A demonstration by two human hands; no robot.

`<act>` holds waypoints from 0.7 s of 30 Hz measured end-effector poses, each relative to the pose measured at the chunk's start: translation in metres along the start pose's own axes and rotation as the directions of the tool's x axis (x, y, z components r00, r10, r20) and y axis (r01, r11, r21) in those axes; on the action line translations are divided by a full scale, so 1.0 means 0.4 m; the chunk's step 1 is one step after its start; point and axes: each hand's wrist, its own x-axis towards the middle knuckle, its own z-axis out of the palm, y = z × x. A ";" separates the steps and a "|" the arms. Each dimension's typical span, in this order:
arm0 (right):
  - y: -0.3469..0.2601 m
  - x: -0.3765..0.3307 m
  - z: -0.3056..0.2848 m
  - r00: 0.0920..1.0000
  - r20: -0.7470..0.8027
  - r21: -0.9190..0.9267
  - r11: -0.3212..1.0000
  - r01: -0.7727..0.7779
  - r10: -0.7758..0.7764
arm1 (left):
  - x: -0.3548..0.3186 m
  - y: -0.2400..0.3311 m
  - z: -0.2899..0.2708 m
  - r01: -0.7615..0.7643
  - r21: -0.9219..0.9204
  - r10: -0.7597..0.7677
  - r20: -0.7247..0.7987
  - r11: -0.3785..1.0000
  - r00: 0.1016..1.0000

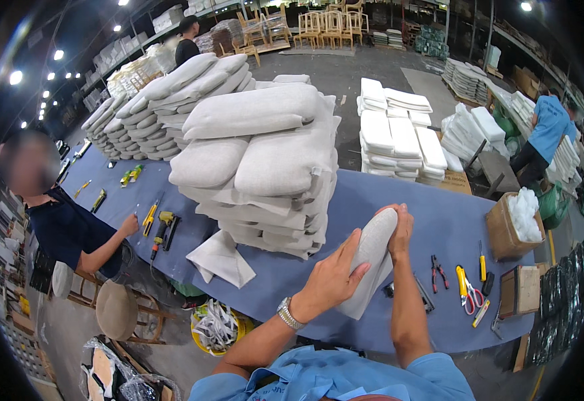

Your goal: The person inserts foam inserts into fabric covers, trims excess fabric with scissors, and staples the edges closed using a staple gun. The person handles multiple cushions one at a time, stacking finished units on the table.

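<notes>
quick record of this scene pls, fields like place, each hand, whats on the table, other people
place: warehouse workshop, long blue-covered table
left hand: pressed flat on the side of a grey seat cushion, wristwatch on that wrist
right hand: gripping the cushion's upper end
cushion: held up on edge above the table
table, middle: tall stack of grey cushions, loose fabric piece
table, right: pliers, yellow-handled scissors, cardboard box
people: seated person at left, person in blue shirt far right

Both forearms up from lower edge. Left hand (332, 277) flat, fingers extended (watch on wrist). Right hand (401, 230) raised higher, fingers curled closed in a grip.
</notes>
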 end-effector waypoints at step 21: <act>-0.141 -0.218 -0.001 0.991 -0.012 -0.413 0.903 0.116 -0.133 | 0.084 0.038 -0.020 -0.117 0.453 0.110 0.041 0.884 0.993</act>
